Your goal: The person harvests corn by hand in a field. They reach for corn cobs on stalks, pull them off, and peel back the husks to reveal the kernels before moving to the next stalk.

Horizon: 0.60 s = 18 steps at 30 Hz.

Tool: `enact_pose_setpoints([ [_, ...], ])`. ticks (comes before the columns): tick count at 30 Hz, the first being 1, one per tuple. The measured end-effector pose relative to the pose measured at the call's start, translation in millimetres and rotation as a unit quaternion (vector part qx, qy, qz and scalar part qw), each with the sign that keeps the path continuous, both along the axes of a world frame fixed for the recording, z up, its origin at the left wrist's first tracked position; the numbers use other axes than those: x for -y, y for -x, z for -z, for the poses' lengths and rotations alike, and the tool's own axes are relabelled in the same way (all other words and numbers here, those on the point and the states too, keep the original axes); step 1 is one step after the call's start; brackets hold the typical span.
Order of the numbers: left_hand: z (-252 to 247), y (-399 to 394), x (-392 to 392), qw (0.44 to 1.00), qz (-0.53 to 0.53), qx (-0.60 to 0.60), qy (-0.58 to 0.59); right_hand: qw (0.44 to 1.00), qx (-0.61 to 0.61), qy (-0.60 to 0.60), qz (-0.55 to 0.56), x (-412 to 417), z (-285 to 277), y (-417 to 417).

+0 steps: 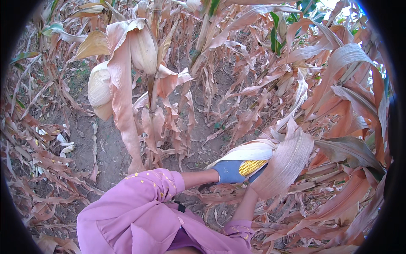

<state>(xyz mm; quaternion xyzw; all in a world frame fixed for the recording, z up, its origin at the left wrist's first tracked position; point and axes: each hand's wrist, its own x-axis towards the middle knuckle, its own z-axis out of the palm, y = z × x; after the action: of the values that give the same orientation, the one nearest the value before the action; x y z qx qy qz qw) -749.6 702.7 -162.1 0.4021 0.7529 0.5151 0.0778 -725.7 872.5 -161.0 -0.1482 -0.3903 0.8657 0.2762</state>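
A corn ear (252, 167) shows yellow kernels where its pale husk (250, 151) is parted. My left hand (229, 171), in a blue glove, is closed around the ear's near side. Against the lower side of the same ear is my right hand (257, 174), also blue-gloved. A broad dry corn leaf (287, 162) hangs over most of that hand, so its fingers are hidden. The ear's far end runs into dry leaves at the right.
Two husked ears (144, 50) hang on a dry stalk (153, 92) ahead to the left. Peeled husks (66, 144) lie on the ground at left. Dense dry leaves (345, 104) crowd the right side. Bare soil (111, 149) shows between the stalks.
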Motion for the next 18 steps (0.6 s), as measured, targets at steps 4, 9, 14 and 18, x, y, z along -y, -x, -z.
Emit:
enact_pose_setpoints([
  [4, -4.3, 0.1, -1.4, 0.998, 0.02, 0.036, 0.047, 1.0, 0.009, -0.005, -0.002, -11.7, -3.2, -5.9],
  [9, 0.3, -1.7, 2.0, 0.999, 0.028, -0.004, 0.02, 1.0, 0.014, 0.003, -0.018, -20.8, -4.0, -8.0],
  [14, -4.0, 34.7, 29.4, 0.969, 0.08, -0.234, 0.003, 0.998, 0.017, 0.024, -0.057, -33.4, -13.2, -12.0],
  [18, -10.9, 43.5, 23.7, 0.971, 0.093, -0.212, 0.056, 0.993, 0.051, 0.062, -0.091, -24.8, -9.1, -24.6],
])
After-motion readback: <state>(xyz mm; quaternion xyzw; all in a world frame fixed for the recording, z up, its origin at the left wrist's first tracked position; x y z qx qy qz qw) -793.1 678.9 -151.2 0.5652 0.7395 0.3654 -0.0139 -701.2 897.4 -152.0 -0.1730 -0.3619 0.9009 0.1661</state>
